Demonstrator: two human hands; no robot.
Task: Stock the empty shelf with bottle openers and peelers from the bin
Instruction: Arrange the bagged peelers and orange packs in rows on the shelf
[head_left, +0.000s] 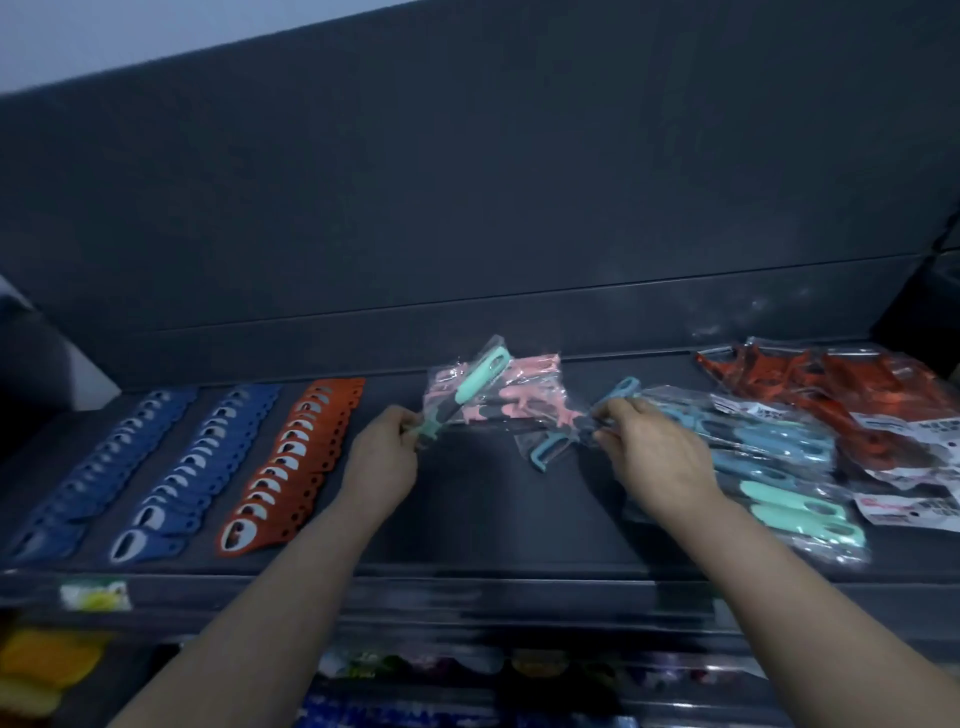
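Note:
On the dark shelf (467, 519), my left hand (382, 457) grips the lower end of a mint-green peeler (480, 379) in a clear bag, over a pile of pink peelers (524, 397). My right hand (649, 452) pinches a bagged blue peeler (621, 392), whose head (548, 452) points down-left. Right of that hand lies a stack of blue and mint peelers (779, 467) in bags. On the left, bottle openers lie in overlapping rows: two blue rows (104, 467) (197, 462) and one orange row (296, 462).
A heap of red peelers (831, 389) with white labels fills the shelf's far right. The shelf's back panel (467, 208) rises behind. Below the front edge (467, 587), a lower shelf holds blurred colourful goods (41, 665).

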